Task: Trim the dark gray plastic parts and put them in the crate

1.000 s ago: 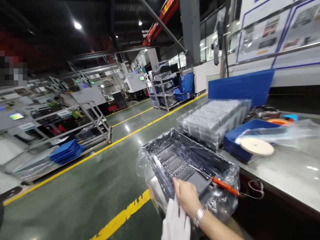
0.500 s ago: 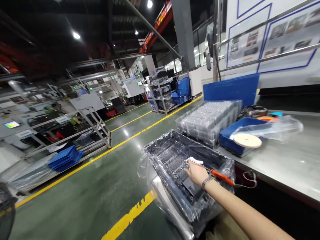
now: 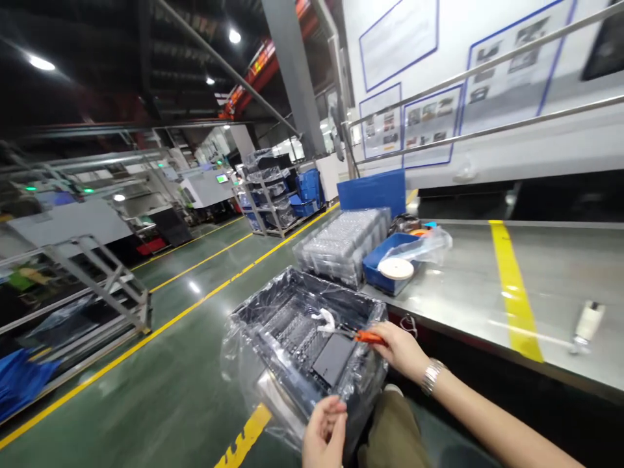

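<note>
My right hand [image 3: 397,348] is closed around the orange handle of a thin-shafted tool [image 3: 369,337], whose exact kind I cannot make out. Its shaft reaches over a dark bin [image 3: 292,276] lined with clear plastic, and a bunched white piece [image 3: 325,321], perhaps cloth, is at its far end. Rows of dark parts [image 3: 295,335] lie in the bin, along with a flat grey piece [image 3: 334,359] at the near end. By the bin's near rim, my left hand [image 3: 325,429] has its fingers curled in; whatever they pinch is hidden.
Behind the bin stand a stack of clear plastic trays [image 3: 344,237] and a blue box [image 3: 380,257] with a cream disc [image 3: 396,268] on it. A metal bench [image 3: 458,292] runs along the right. Metal racks [image 3: 97,279] stand across the green floor.
The view has swung right. My right hand has gone from beside the white piece to the orange handle. My left hand has come into view at the near rim.
</note>
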Available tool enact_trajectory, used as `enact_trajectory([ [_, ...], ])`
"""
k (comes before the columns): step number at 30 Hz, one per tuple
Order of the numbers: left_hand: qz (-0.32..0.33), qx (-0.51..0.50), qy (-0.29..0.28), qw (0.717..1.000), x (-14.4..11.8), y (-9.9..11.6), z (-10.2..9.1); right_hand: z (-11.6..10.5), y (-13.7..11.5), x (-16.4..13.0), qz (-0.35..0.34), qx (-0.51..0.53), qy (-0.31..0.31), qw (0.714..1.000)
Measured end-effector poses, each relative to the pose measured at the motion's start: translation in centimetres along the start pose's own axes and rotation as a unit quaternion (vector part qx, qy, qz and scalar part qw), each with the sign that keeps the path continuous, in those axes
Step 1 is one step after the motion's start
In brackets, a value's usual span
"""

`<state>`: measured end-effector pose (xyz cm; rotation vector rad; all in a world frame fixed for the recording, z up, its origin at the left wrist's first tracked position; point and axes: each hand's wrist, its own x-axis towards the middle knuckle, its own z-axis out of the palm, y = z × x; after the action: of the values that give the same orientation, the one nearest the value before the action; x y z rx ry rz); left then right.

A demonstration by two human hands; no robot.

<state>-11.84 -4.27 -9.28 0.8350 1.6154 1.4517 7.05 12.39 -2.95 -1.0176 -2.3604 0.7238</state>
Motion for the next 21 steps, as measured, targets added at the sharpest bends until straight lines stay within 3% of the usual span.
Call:
enact_trajectory([
  [1,0.022,0.039,-0.046,0.998,0.6,1.3,1.3,-1.3,-0.6,-2.0,-0.022,0.029,-0.019,0.999],
  [2,0.038,0.077,-0.13,0.988,1.0,2.6,2.9,-2.7,-1.4,-4.4,-0.042,0.061,-0.047,0.996],
  [3,0.057,0.119,-0.261,0.956,1.2,3.7,4.8,-4.1,-2.2,-7.1,-0.055,0.09,-0.075,0.992],
  [4,0.092,0.134,-0.383,0.909,1.2,4.5,7.1,-5.5,-3.0,-9.9,-0.055,0.116,-0.099,0.987],
  [6,0.13,0.113,-0.623,0.763,0.5,5.2,12.0,-7.8,-4.5,-15.4,-0.015,0.151,-0.115,0.982],
  [8,0.198,0.139,-0.721,0.649,-1.3,4.6,16.7,-8.9,-5.3,-20.8,0.079,0.147,-0.071,0.983],
  [9,0.25,0.188,-0.718,0.621,-2.4,4.0,18.6,-8.9,-5.4,-23.5,0.139,0.128,-0.034,0.981],
  [11,0.36,0.317,-0.639,0.601,-4.1,2.5,21.4,-8.0,-5.4,-29.1,0.278,0.059,0.043,0.958],
  [12,0.388,0.359,-0.603,0.598,-4.6,1.8,22.3,-7.2,-5.4,-31.8,0.349,0.018,0.071,0.934],
  [15,0.404,0.409,-0.573,0.584,-5.0,0.5,23.8,-4.0,-5.8,-38.5,0.517,-0.071,0.096,0.848],
  [18,0.416,0.44,-0.567,0.558,-5.3,0.1,23.7,-0.9,-6.4,-42.2,0.592,-0.094,0.073,0.797],
  [21,0.43,0.438,-0.581,0.535,-6.7,0.2,22.7,0.8,-6.2,-43.4,0.607,-0.094,0.056,0.787],
])
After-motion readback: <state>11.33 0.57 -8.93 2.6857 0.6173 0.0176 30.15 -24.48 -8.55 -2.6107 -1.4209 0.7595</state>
